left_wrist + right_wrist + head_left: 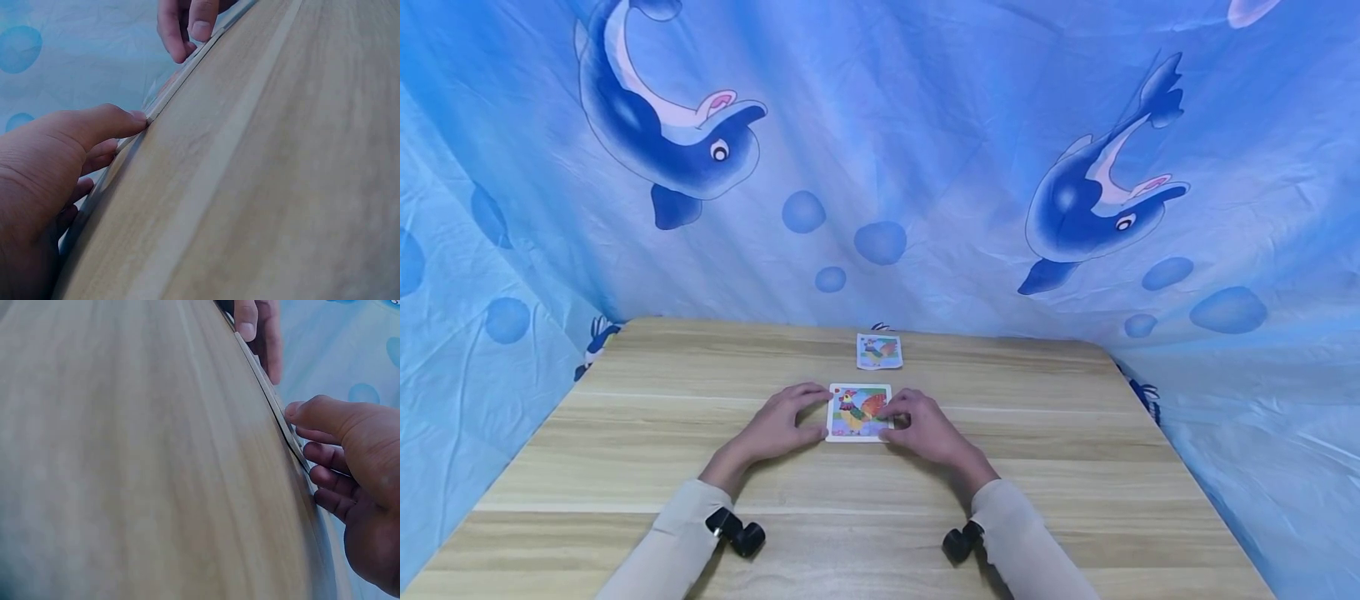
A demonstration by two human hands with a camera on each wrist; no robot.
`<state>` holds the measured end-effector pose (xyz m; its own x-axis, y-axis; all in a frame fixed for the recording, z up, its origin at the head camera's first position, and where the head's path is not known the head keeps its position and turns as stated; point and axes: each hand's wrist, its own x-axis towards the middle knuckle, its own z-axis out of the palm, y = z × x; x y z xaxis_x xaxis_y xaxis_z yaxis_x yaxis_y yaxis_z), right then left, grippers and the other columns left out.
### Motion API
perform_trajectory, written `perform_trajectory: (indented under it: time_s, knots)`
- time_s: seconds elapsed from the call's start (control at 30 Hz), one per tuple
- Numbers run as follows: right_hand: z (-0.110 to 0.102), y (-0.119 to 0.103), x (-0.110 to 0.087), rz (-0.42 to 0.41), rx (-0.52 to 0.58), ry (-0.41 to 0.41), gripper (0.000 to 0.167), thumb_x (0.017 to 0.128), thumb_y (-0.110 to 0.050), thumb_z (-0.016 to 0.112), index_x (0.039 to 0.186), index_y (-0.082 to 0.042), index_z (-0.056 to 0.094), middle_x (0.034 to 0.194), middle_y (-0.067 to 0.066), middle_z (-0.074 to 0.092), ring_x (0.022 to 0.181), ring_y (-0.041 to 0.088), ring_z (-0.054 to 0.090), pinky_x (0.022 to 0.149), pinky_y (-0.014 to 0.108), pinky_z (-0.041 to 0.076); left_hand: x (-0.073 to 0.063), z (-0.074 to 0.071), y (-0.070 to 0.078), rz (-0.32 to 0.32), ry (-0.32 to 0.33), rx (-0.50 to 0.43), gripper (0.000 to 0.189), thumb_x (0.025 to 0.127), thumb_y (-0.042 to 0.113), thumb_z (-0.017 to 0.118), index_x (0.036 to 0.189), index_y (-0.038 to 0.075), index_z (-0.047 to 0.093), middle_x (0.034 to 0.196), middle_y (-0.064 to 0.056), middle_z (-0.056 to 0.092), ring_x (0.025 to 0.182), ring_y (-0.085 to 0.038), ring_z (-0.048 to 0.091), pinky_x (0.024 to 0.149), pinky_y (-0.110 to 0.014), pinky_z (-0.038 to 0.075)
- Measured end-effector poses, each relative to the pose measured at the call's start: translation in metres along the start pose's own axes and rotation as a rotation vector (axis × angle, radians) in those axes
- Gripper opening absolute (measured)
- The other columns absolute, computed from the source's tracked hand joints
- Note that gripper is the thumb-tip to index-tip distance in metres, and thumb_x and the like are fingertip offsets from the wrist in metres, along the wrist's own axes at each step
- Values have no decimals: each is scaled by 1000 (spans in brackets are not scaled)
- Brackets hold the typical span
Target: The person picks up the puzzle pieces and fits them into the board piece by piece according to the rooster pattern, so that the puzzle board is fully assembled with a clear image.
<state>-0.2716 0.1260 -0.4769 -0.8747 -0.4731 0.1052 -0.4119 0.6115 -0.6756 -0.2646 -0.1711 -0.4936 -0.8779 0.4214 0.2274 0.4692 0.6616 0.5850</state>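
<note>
A square rooster picture board (850, 423) with a white border lies flat on the wooden table. Its left side is held by my left hand (782, 423), thumb at the near corner and forefinger at the far corner. Over the opposite side, my right hand (925, 427) rests bent fingertips on the picture near the tail, with the thumb by the near right corner. Seen edge-on in the right wrist view, the board (262, 378) is thin, and the right thumb (295, 411) touches its edge. The undersides of the right fingertips are hidden in the head view.
Behind the board lies a smaller paper card (880, 352) with a matching rooster, slightly curled at its lower edge. The wooden table (1037, 517) reaches back to a blue dolphin-print curtain (940, 167), which also hangs along both sides.
</note>
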Motion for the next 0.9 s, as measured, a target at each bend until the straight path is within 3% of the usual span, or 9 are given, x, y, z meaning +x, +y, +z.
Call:
perform_trajectory:
  time_s: [0.9]
  knots:
    - [-3, 1, -2, 22, -14, -5, 24, 90, -24, 80, 113, -18, 78, 113, -3, 64, 105, 14, 56, 91, 32, 50, 1, -1, 2, 4, -6, -10, 62, 87, 31, 76, 144, 12, 61, 151, -13, 55, 145, -42, 46, 119, -68, 33]
